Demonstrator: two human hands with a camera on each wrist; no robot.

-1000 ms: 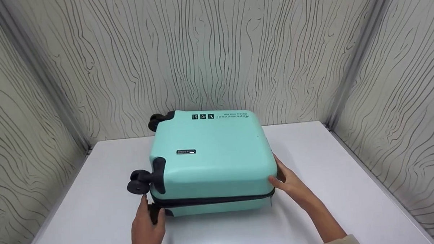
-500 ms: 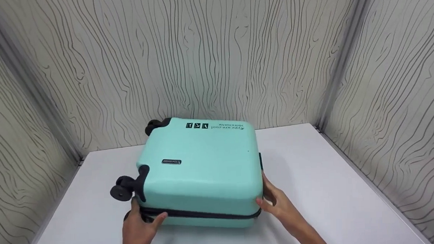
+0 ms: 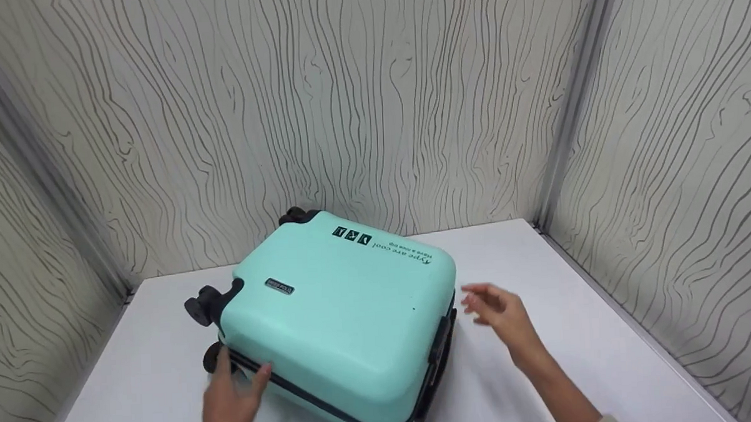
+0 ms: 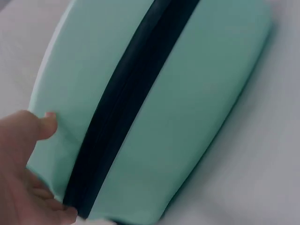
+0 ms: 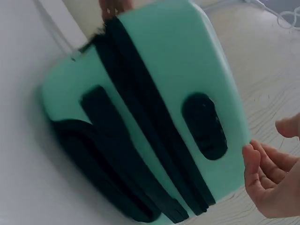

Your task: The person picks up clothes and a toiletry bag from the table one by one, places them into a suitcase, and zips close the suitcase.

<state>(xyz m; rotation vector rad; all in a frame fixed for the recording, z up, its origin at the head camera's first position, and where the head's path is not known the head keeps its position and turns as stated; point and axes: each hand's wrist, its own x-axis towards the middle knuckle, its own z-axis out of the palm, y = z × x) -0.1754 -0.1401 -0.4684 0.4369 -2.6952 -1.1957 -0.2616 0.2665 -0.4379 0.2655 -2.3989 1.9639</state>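
Observation:
A mint-green hard-shell suitcase [image 3: 341,306] lies flat on a white table, turned at an angle, with its dark wheels [image 3: 199,308] to the left. My left hand [image 3: 229,403] holds its near left corner by the lower wheel [image 3: 213,358]. The left wrist view shows the thumb on the green shell [image 4: 173,117] and the fingers curled at the corner, by the black zipper band [image 4: 117,103]. Beside the handle end, my right hand [image 3: 501,316] is apart from the suitcase, fingers loosely bent and holding nothing. A black carry handle [image 5: 133,154] shows in the right wrist view.
Wood-grain patterned panels [image 3: 359,111] stand behind and at both sides, joined by grey corner posts [image 3: 572,116]. The white table top [image 3: 540,280] extends to the right of the suitcase. A white cable [image 5: 272,9] shows at the top of the right wrist view.
The suitcase has turned clockwise, its handle end swinging toward the near side. My right hand has let go of its near right corner; my left hand has stayed at the wheel corner.

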